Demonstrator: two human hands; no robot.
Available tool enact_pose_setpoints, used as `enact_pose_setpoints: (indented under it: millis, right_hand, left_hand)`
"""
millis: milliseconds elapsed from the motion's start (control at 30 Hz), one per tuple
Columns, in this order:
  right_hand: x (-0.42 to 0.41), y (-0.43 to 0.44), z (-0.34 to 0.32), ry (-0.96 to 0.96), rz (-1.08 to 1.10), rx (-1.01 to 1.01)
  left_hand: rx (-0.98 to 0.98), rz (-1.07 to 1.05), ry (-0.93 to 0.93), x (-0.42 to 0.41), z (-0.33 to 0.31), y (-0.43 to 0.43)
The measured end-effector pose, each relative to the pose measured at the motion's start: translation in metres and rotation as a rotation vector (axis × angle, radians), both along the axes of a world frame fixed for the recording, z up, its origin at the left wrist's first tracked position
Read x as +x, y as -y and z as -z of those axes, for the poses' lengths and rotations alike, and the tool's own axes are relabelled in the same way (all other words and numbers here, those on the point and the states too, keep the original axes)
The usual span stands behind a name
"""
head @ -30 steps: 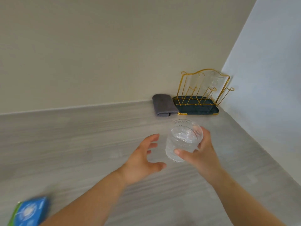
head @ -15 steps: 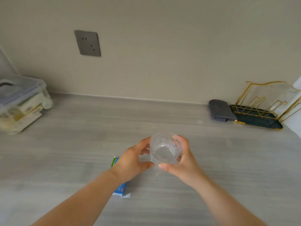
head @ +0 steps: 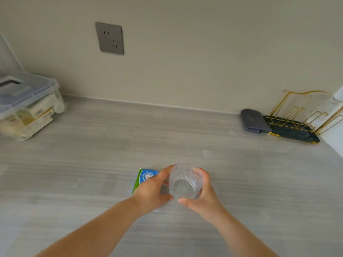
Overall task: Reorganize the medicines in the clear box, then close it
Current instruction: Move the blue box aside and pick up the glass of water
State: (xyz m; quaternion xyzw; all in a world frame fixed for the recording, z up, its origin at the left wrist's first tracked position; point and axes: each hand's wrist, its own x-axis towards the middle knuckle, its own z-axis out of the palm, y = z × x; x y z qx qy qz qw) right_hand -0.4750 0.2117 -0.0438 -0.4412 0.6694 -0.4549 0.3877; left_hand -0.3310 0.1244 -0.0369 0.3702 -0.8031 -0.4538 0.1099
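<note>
While the ribbed glass [head: 185, 184] is held upright above the grey counter [head: 92, 164], the left hand [head: 150, 191] and right hand [head: 203, 198] curl their fingers round its opposite sides. A blue-green medicine carton [head: 145, 177] lies flat, partly hidden by the left hand; the clear box [head: 29, 108], lid on top, stands far left.
</note>
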Motion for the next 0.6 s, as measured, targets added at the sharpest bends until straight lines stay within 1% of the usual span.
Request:
enact_pose_setpoints:
  millis: [267, 367, 433, 500, 600]
  right_hand:
    - [0.004, -0.007, 0.018, 0.052, 0.053, 0.020]
    - [0.004, -0.008, 0.020, 0.029, 0.056, -0.004]
    - [0.007, -0.013, 0.020, 0.023, 0.066, -0.007]
    - [0.011, -0.019, 0.022, 0.036, 0.159, -0.003]
    - [0.019, -0.037, 0.030, -0.014, 0.428, -0.044]
  left_hand:
    - [0.026, 0.013, -0.009, 0.000, 0.009, -0.003]
    - [0.036, 0.021, 0.000, 0.000, 0.010, -0.004]
    - [0.002, 0.007, 0.008, 0.002, 0.010, -0.005]
    - [-0.035, -0.007, 0.007, 0.009, 0.014, -0.006]
    - [-0.098, -0.028, -0.019, 0.024, 0.015, -0.014]
